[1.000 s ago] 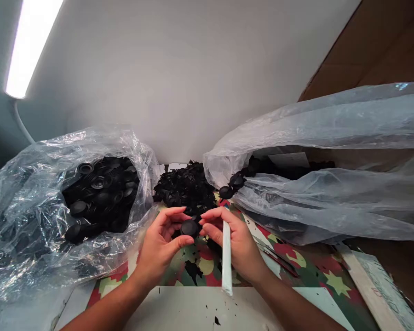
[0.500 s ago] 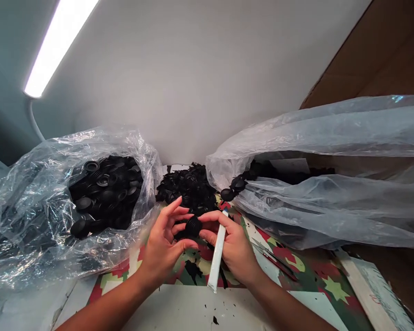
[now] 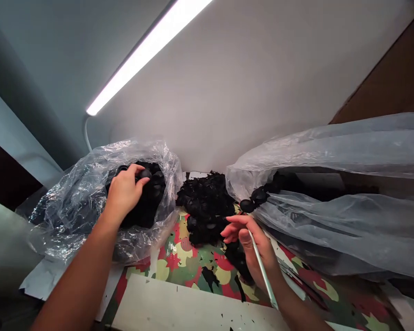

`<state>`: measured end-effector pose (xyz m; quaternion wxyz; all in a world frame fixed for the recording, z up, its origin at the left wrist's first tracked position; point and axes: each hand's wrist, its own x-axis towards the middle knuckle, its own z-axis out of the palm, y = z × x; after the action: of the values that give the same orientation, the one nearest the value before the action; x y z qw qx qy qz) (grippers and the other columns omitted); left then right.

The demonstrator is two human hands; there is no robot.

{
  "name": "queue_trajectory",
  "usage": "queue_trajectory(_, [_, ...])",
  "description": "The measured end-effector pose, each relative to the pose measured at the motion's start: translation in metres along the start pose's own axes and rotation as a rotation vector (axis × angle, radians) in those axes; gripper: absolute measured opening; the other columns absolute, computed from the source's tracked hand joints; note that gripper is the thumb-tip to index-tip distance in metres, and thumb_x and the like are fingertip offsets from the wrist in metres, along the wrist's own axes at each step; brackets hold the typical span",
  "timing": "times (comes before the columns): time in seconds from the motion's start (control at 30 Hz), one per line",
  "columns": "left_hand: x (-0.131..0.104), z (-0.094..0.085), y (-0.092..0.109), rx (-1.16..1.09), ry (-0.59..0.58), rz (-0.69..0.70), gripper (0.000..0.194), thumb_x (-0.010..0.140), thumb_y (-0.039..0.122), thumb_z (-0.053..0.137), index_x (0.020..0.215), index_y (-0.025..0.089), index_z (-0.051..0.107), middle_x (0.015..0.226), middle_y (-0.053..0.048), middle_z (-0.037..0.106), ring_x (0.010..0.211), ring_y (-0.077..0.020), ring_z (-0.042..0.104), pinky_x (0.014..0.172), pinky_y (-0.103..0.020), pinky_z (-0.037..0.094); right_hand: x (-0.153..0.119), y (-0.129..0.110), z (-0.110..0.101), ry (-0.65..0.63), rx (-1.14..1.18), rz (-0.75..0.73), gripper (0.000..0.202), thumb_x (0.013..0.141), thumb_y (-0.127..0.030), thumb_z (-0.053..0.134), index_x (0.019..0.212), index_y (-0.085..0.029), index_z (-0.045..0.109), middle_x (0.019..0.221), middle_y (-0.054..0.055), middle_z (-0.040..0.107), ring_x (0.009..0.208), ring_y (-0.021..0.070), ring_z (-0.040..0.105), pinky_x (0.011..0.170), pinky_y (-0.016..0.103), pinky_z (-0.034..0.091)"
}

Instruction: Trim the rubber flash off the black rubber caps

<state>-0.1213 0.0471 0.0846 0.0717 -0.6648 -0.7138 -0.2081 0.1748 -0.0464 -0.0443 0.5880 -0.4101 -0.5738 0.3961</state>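
My left hand (image 3: 126,188) reaches into the clear plastic bag (image 3: 79,197) on the left, its thumb and fingers around a round black piece (image 3: 145,174) among other black parts. In front of the black heap, my right hand (image 3: 253,239) is half curled, with a thin white-handled tool (image 3: 262,269) lodged against it. The index finger and thumb of this hand are apart at the tips. Ridged black pieces and scraps form the heap (image 3: 207,193) at the middle.
Another plastic bag (image 3: 331,230) with black parts spreads over the right side. Tweezers-like tools (image 3: 307,285) lie beside my right forearm. A white board (image 3: 179,305) lies at the front edge. A long lamp (image 3: 148,53) hangs above.
My left hand has moved left from the middle into the left bag. The black piece that was between my hands is no longer there. The view has turned left.
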Motion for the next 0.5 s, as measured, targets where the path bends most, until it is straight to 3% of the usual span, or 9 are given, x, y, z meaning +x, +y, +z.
queue_trajectory(0.1, [0.021, 0.001, -0.007, 0.2, -0.023, 0.027, 0.032, 0.094, 0.026, 0.057, 0.124, 0.017, 0.067, 0.114, -0.018, 0.077, 0.109, -0.0386, 0.069, 0.093, -0.049, 0.053, 0.002, -0.002, -0.002, -0.018, -0.05, -0.024, 0.053, 0.097, -0.07, 0.048, 0.11, -0.022, 0.066, 0.081, 0.005, 0.072, 0.069, 0.0192, 0.068, 0.067, 0.032, 0.056])
queue_trajectory(0.2, [0.022, 0.004, -0.002, 0.248, -0.014, 0.077, 0.039, 0.093, 0.021, 0.055, 0.13, 0.011, 0.063, 0.122, -0.024, 0.072, 0.117, -0.0429, 0.064, 0.097, -0.053, 0.05, 0.005, -0.008, -0.007, 0.002, -0.075, -0.052, 0.062, 0.096, -0.076, 0.041, 0.117, -0.023, 0.065, 0.077, 0.003, 0.07, 0.065, 0.0189, 0.065, 0.066, 0.032, 0.055])
queue_trajectory(0.3, [-0.004, 0.015, 0.017, 0.122, 0.069, 0.286, 0.043, 0.094, 0.021, 0.057, 0.136, 0.011, 0.059, 0.129, -0.022, 0.067, 0.122, -0.0387, 0.059, 0.104, -0.05, 0.046, 0.011, -0.011, -0.014, 0.086, -0.091, -0.061, 0.072, 0.095, -0.081, 0.031, 0.12, -0.024, 0.068, 0.074, 0.001, 0.065, 0.06, 0.0165, 0.061, 0.06, 0.03, 0.051])
queue_trajectory(0.33, [-0.018, 0.021, 0.026, 0.034, 0.034, 0.388, 0.037, 0.094, 0.023, 0.059, 0.13, 0.014, 0.062, 0.123, -0.018, 0.069, 0.118, -0.0354, 0.061, 0.102, -0.047, 0.048, 0.012, -0.011, -0.016, 0.118, -0.102, -0.06, 0.074, 0.094, -0.081, 0.03, 0.117, -0.024, 0.07, 0.075, 0.001, 0.064, 0.06, 0.0158, 0.06, 0.059, 0.03, 0.051])
queue_trajectory(0.4, [-0.048, 0.039, 0.047, -0.127, -0.145, 0.54, 0.018, 0.095, 0.028, 0.064, 0.111, 0.021, 0.069, 0.105, -0.009, 0.07, 0.1, -0.0285, 0.066, 0.09, -0.041, 0.054, 0.016, -0.011, -0.019, 0.177, -0.133, -0.041, 0.071, 0.096, -0.079, 0.032, 0.106, -0.023, 0.075, 0.078, 0.002, 0.064, 0.062, 0.0154, 0.061, 0.062, 0.03, 0.052])
queue_trajectory(0.5, [-0.085, 0.07, 0.071, -0.207, -0.288, 0.651, 0.007, 0.088, 0.026, 0.073, 0.091, 0.022, 0.068, 0.094, -0.005, 0.064, 0.09, -0.0261, 0.065, 0.078, -0.038, 0.055, 0.02, -0.008, -0.018, 0.205, -0.163, 0.027, 0.058, 0.097, -0.071, 0.045, 0.101, -0.022, 0.075, 0.082, 0.005, 0.069, 0.068, 0.0171, 0.066, 0.068, 0.031, 0.055])
